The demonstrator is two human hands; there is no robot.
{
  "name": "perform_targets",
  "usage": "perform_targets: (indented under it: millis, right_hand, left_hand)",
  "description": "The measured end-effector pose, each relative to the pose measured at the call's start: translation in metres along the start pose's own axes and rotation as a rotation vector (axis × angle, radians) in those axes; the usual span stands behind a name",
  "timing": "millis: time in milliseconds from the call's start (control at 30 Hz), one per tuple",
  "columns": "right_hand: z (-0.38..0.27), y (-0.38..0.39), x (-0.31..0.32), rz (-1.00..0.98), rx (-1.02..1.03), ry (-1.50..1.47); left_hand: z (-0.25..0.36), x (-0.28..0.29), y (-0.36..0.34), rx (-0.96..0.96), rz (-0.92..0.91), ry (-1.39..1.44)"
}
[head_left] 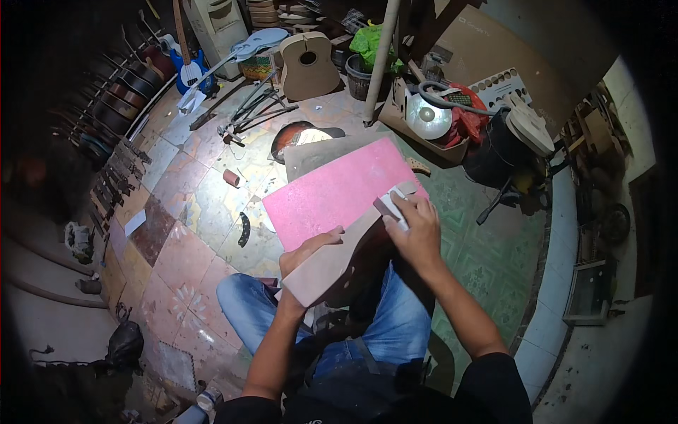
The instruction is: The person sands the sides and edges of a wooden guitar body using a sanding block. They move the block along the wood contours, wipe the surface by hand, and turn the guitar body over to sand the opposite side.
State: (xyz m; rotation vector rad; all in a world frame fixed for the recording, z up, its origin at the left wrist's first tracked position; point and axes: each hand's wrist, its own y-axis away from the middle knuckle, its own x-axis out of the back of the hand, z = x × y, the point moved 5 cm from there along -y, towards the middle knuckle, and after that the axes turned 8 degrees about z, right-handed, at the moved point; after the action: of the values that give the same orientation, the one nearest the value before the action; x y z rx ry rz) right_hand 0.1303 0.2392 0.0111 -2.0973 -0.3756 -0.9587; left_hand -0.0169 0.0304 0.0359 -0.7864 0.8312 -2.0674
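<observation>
A long, pale wooden piece (328,258), looking like a guitar body on its side, slants over my lap. My left hand (307,251) grips its near-left end, fingers over the upper edge. My right hand (417,230) is closed on a small white block with a darker face (388,212), held against the far-right end of the wood. Beyond both hands lies a pink board (328,191) on a grey sheet (304,159), with a sunburst guitar body (289,133) behind them. The underside of the wooden piece is in shadow.
Tiled floor (183,261) surrounds me. Guitars (123,95) line the left wall; a natural-wood guitar body (307,63), metal stands (251,106) and a post (381,71) stand behind. A cardboard box (402,116) and black bucket (487,159) are at right. A red-brown cylinder (231,177) lies left.
</observation>
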Motion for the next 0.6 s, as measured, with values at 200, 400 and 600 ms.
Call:
perform_targets:
  millis: [200,400,600]
  right_hand:
    - [0.026,-0.008,-0.019,0.060,-0.177,0.003]
    - [0.043,-0.023,-0.010,0.003,-0.240,-0.077]
    - [-0.021,0.002,-0.004,-0.031,0.021,-0.058]
  left_hand:
    - [-0.005,0.008,-0.005,0.031,-0.002,0.003]
    - [-0.007,0.004,-0.002,0.145,-0.011,0.073]
    - [-0.005,0.006,0.001,0.015,-0.004,-0.042]
